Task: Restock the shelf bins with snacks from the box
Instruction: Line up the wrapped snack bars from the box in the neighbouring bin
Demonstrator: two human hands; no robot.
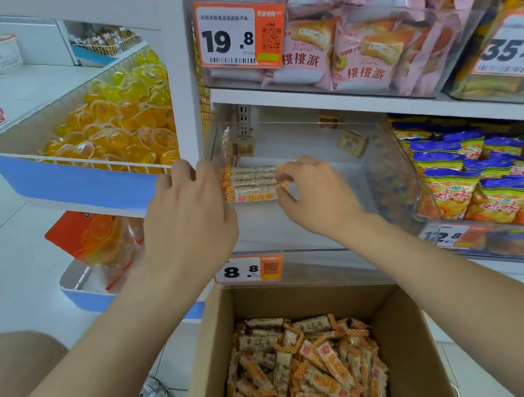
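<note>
A bundle of snack bars [253, 182] held between two hands inside the clear bin [384, 159]
The left hand [188, 216] and right hand [317, 193] grip the bundle from opposite ends, fingers curled onto the orange wrapper edges. It sits directly between them, low in the bin; whether it touches the floor is unclear. Beneath the forearms, the cardboard box [399, 330] holds loose bars [307, 371].

Snack bars [253, 182] white, orange checkered ends; box [408, 346] brown; bin [384, 159] clear.
</note>
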